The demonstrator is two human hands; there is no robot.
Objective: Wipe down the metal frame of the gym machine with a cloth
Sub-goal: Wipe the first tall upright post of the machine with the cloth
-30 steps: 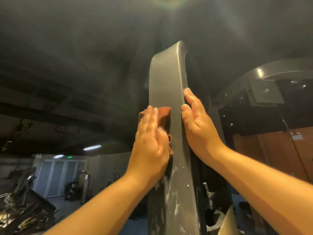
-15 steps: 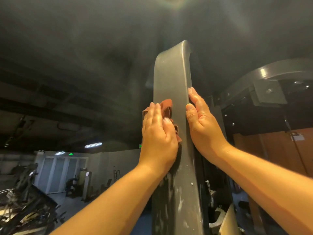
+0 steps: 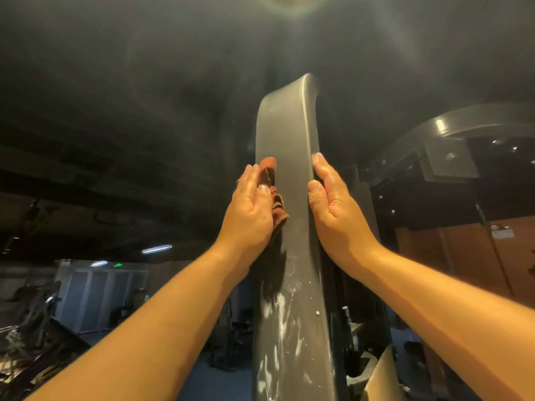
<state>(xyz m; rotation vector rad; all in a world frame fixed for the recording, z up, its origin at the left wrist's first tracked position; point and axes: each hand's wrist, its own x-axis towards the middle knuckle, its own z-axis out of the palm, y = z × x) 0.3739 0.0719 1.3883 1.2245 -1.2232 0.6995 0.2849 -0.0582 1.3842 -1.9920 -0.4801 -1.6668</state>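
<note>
Far left: pale doors (image 3: 95, 299) at 8 o'clock, dim.
Left hand (image 3: 249, 209): fingers straight, palm pressing the cloth against the frame, not curled round it.
Cloth (image 3: 267, 164): reddish-brown, bunched, on the frame's 9 o'clock side, showing past the fingertips.
Frame (image 3: 289, 134): grey upright post, centre, curving over at 12 o'clock; white smears (image 3: 278, 328) at 6 o'clock.
Right hand (image 3: 335, 209): flat, fingers straight, resting on the frame's 3 o'clock edge.
</note>
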